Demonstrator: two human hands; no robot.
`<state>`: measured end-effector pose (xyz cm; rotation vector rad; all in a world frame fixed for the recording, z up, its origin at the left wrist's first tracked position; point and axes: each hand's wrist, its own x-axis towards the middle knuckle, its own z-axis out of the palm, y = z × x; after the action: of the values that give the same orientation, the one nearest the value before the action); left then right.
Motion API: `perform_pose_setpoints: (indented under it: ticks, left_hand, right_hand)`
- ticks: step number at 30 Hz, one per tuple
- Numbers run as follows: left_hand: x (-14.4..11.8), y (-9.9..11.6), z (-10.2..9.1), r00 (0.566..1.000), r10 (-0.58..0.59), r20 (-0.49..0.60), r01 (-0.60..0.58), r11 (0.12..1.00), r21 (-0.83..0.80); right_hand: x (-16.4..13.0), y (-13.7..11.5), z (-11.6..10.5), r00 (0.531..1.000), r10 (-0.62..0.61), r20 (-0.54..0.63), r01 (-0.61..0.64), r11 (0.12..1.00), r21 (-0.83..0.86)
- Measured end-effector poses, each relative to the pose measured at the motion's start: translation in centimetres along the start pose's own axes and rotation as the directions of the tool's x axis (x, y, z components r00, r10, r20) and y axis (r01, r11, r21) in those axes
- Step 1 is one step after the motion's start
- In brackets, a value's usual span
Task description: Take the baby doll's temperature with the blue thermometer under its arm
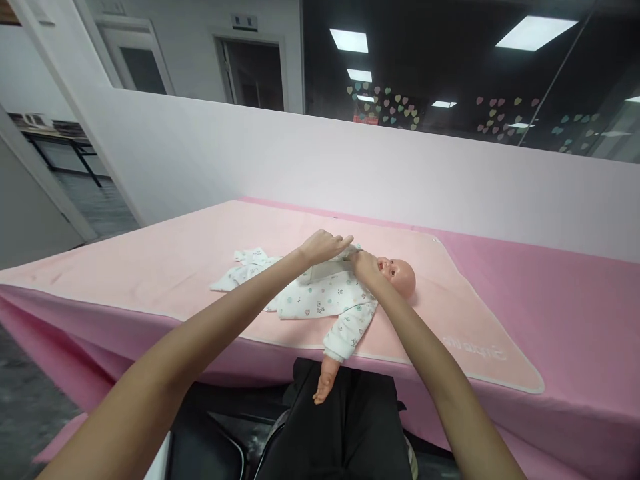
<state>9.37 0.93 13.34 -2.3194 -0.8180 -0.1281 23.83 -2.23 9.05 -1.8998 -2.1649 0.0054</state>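
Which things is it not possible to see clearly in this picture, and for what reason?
All in the head view:
Fingertips of the right hand: hidden by the hand itself, so its grip on the patterned shirt is unclear.
Far arm of the doll: out of sight, probably behind hands and shirt.
Lettering on the peach blanket: too faint.
Black chair: cut off by the bottom edge.
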Motion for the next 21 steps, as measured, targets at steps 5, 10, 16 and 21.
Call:
perform_pose_setpoints:
  ticks: [5, 10, 16, 21]
  left_hand:
    - [-1.6, 1.3, 0.6, 0.991, 0.082, 0.104, -0.071, 0.992, -0.107]
    - [-1.8, 1.6, 1.6, 0.981, 0.062, 0.185, -0.001, 0.95, -0.311]
    - [2.4, -0.1, 4.3, 0.901, -0.306, 0.306, 0.425, 0.762, -0.489]
    - [4.1, 2.2, 9.6, 0.888, -0.321, 0.329, 0.449, 0.757, -0.475]
  right_hand:
    - [-3.0, 1.3, -2.4, 0.985, -0.01, -0.17, -0.015, 0.99, -0.143]
    - [-3.7, 1.7, -1.9, 0.978, -0.198, -0.063, 0.173, 0.942, -0.288]
    - [-4.0, 1.7, 0.6, 0.935, -0.32, -0.152, 0.265, 0.918, -0.296]
    - [-5.4, 3.3, 0.7, 0.867, -0.305, -0.393, 0.294, 0.952, -0.09]
